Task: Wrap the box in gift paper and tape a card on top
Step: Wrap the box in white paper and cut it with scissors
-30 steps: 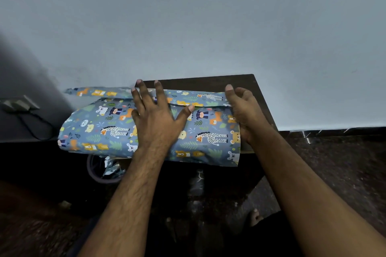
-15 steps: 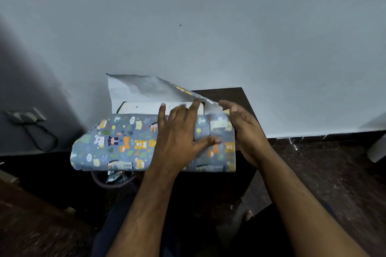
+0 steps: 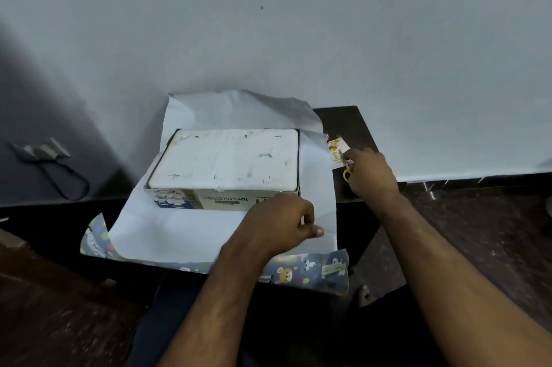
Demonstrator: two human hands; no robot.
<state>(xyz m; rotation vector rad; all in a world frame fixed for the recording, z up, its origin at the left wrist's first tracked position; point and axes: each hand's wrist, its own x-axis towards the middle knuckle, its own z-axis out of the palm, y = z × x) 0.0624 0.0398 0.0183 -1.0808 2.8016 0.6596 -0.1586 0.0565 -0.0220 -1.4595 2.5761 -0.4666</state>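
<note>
A box (image 3: 224, 162) with a scuffed white top sits uncovered in the middle of the gift paper (image 3: 179, 232). The paper lies spread on a small dark table (image 3: 355, 127), white side up, and its animal-print side shows at the curled near edge. My left hand (image 3: 277, 221) rests on the paper at the box's front right corner with its fingers curled under; whether they pinch the paper is hidden. My right hand (image 3: 370, 172) reaches to the table's right side and grips small yellow-handled scissors (image 3: 346, 174). A small printed card (image 3: 336, 148) lies just beyond the scissors.
A grey wall stands close behind the table. On the left, a charger with a looped black cable (image 3: 59, 175) lies on a low ledge. Dark floor surrounds the table, and a bare foot (image 3: 363, 295) shows below the paper's near right corner.
The paper that covered the box has been opened out; the far flap stands against the wall and the near flap lies flat. My right hand has left the box for the scissors at right.
</note>
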